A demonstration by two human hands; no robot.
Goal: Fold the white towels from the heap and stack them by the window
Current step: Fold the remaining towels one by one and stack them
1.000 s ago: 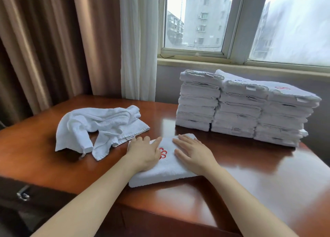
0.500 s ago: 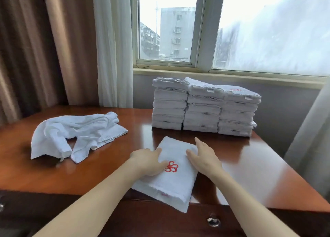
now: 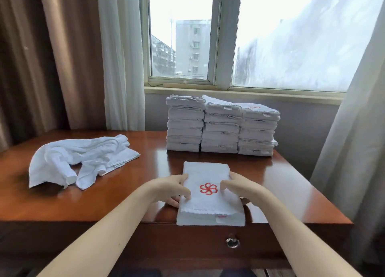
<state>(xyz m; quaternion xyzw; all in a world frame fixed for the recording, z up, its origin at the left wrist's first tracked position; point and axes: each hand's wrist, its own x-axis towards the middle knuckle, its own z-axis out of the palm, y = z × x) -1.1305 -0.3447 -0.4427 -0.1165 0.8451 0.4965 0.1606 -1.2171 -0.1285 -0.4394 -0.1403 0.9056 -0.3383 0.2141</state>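
Note:
A folded white towel (image 3: 208,174) with a red pinwheel logo lies at the table's front edge, slightly overhanging it. My left hand (image 3: 169,188) grips its left side, thumb on top and fingers tucked beneath. My right hand (image 3: 239,186) grips its right side the same way. Three side-by-side stacks of folded white towels (image 3: 221,126) stand at the back of the table under the window. A loose heap of unfolded white towels (image 3: 81,160) lies on the left of the table.
The brown wooden table (image 3: 291,185) has a drawer with a round metal pull (image 3: 232,243) in front. Brown and white curtains (image 3: 123,58) hang at the left, another white curtain (image 3: 354,130) at the right. The window sill (image 3: 239,93) runs behind the stacks.
The folded towel has been turned square to the table edge. Both hands went from lying flat on top to gripping its left and right sides. The camera view shifted left.

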